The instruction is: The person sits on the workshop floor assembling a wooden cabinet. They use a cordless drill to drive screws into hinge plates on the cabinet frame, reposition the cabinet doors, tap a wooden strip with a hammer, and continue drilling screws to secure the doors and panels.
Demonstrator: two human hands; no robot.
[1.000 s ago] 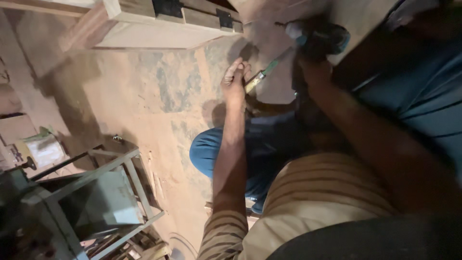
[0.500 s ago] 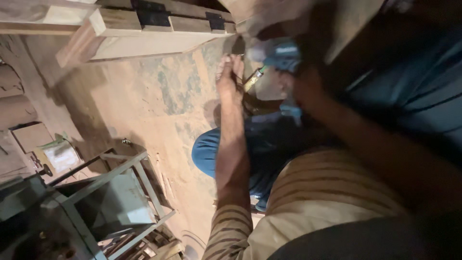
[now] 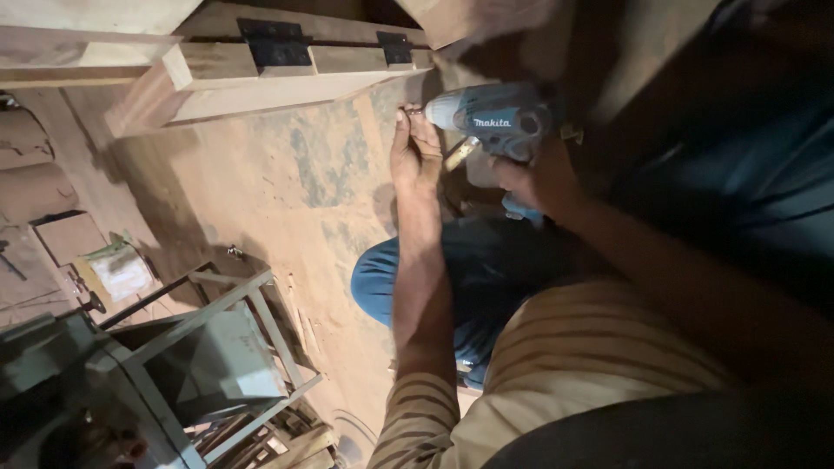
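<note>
Light: dim, warm, brightest on floor [image 3: 287, 174] from 10 o'clock
Shadows: heavy from 2 to 5 o'clock
Blur: motion smear at 12 o'clock, edges soft

You grip a teal cordless drill [image 3: 499, 122] in your right hand [image 3: 539, 178], nose pointing left at the wooden frame [image 3: 261, 82], where your left hand [image 3: 415, 155] pinches something small at its tip.

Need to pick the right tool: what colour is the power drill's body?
Teal-blue with a pale grey nose, seen in the head view; the right hand grips the drill.
</note>
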